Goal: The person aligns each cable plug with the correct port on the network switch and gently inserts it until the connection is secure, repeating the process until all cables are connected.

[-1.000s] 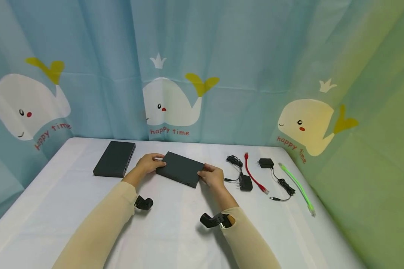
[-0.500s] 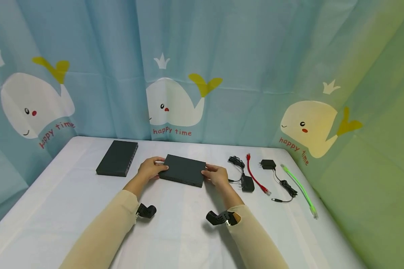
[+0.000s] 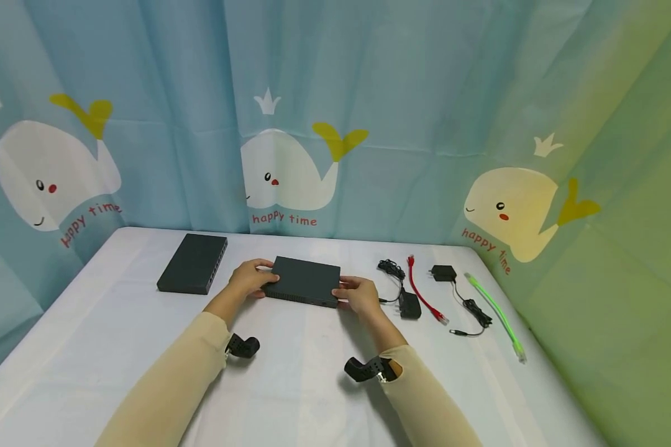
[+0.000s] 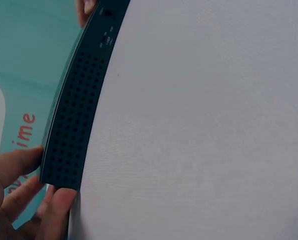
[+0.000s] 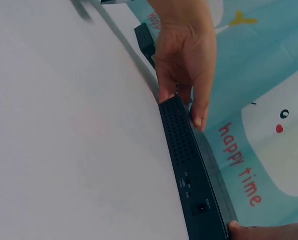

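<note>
In the head view, a flat black network switch (image 3: pixel 304 281) is held by both hands at the middle of the white table. My left hand (image 3: pixel 250 279) grips its left end, thumb on top and fingers beneath. My right hand (image 3: pixel 359 293) grips the right end with the thumb on top. The left wrist view shows the switch's perforated side (image 4: pixel 71 115), with the left hand's thumb (image 4: pixel 21 162) at its upper edge. In the right wrist view a round power jack (image 5: pixel 200 206) and small white markings show near my right fingertip. The port side is hidden.
A second black network switch (image 3: pixel 192 264) lies at the left, ports facing right. To the right lie a power adapter (image 3: pixel 409 305), a red network cable (image 3: pixel 422 292), another adapter (image 3: pixel 443 273) with a bundled cord, and a green network cable (image 3: pixel 496 315). A whale-printed curtain (image 3: pixel 402 186) hangs behind.
Both hands have turned the network switch so it lies straighter, its vented side now facing me. The right hand has shifted slightly to the right. The other things lie as before.
</note>
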`<state>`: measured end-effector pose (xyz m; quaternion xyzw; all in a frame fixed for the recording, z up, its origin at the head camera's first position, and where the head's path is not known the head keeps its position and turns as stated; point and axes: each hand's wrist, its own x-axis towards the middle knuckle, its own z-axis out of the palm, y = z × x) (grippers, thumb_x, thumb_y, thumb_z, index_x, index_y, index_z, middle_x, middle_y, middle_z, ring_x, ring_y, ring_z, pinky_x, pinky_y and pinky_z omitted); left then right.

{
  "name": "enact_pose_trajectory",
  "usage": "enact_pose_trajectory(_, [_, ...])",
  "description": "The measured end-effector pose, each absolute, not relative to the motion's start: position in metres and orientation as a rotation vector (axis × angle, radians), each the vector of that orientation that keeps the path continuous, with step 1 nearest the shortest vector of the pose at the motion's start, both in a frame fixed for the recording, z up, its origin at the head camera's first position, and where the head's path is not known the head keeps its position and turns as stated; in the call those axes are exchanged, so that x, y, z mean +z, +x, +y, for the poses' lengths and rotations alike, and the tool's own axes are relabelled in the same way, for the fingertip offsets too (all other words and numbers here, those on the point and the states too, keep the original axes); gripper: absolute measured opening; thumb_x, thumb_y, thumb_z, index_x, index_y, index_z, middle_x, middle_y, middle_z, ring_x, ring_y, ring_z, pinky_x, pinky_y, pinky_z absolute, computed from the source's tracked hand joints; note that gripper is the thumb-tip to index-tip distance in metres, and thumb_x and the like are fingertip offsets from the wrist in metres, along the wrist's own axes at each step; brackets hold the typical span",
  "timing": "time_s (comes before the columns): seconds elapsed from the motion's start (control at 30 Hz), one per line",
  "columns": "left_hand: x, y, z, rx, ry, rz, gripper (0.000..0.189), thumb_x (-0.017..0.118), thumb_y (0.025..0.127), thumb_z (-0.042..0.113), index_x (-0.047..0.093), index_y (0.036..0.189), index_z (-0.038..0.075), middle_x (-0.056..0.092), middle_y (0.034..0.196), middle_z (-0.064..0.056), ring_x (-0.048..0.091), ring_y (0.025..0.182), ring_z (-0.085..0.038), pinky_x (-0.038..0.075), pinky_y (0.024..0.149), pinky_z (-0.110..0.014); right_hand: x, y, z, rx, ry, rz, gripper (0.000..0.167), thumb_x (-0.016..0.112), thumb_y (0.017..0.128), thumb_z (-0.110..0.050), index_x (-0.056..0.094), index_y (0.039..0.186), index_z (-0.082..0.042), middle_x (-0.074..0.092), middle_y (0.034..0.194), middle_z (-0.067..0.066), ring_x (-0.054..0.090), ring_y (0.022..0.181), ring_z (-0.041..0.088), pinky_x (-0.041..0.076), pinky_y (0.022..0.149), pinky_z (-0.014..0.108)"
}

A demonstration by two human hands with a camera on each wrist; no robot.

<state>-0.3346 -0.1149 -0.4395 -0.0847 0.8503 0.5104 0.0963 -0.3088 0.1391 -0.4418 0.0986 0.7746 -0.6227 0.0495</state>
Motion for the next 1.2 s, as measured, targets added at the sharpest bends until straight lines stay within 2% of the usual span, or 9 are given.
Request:
enact_pose_trajectory(0.13, [-0.438,-0.339,-0.115,1.524,-0.264,2.510,0.048,0.071,0.090,0.019,0.058,0.135,0.009,0.060,0.131,-0.019,0.062,0.082,-0.017,0.057,0.055,-0.023,-0.437,-0.316,0.138,-1.842,0.307,2.382,0.046,0.071,0.086,0.005,0.062,0.131,-0.002,0.064,0.122,0.020,0.070,0.100,0.028,0.061,0.077,0.033])
enact_pose_trajectory(0.43, [-0.441,-0.352,-0.109,1.556,-0.314,2.512,0.050,0.073,0.089,0.019,0.058,0.137,0.013,0.059,0.134,-0.017,0.067,0.103,-0.028,0.059,0.061,-0.025,-0.432,-0.338,0.143,-1.791,0.322,2.387,0.044,0.068,0.088,0.006,0.061,0.131,0.000,0.062,0.122,0.021,0.068,0.095,0.023,0.061,0.075,0.034])
enact_pose_trajectory(0.63, [-0.442,-0.359,-0.104,1.651,-0.352,2.404,0.051,0.073,0.089,0.016,0.058,0.138,0.013,0.062,0.130,-0.019,0.068,0.095,-0.022,0.058,0.059,-0.024,-0.429,-0.347,0.151,-1.745,0.338,2.377,0.044,0.068,0.088,0.005,0.061,0.131,0.000,0.061,0.125,0.021,0.065,0.090,0.019,0.061,0.075,0.032])
enact_pose_trajectory(0.8, [-0.435,-0.357,-0.095,1.709,-0.368,2.351,0.050,0.071,0.090,0.012,0.058,0.138,0.011,0.063,0.124,-0.021,0.066,0.087,-0.017,0.059,0.059,-0.024,-0.426,-0.350,0.158,-1.722,0.345,2.373,0.045,0.068,0.089,0.004,0.060,0.133,-0.001,0.059,0.129,0.022,0.065,0.096,0.021,0.060,0.078,0.032])
enact_pose_trajectory(1.03, [-0.433,-0.356,-0.087,1.732,-0.377,2.331,0.050,0.071,0.090,0.015,0.058,0.138,0.014,0.062,0.128,-0.019,0.067,0.102,-0.023,0.059,0.062,-0.022,-0.423,-0.353,0.166,-1.680,0.361,2.404,0.045,0.069,0.089,0.004,0.061,0.133,-0.001,0.059,0.129,0.022,0.064,0.096,0.021,0.060,0.076,0.030])
enact_pose_trajectory(1.2, [-0.434,-0.358,-0.086,1.718,-0.390,2.336,0.050,0.071,0.090,0.015,0.058,0.138,0.015,0.062,0.126,-0.020,0.067,0.100,-0.023,0.058,0.059,-0.023,-0.426,-0.355,0.167,-1.676,0.358,2.402,0.046,0.070,0.088,0.004,0.060,0.133,0.000,0.059,0.129,0.023,0.066,0.101,0.026,0.061,0.075,0.032])
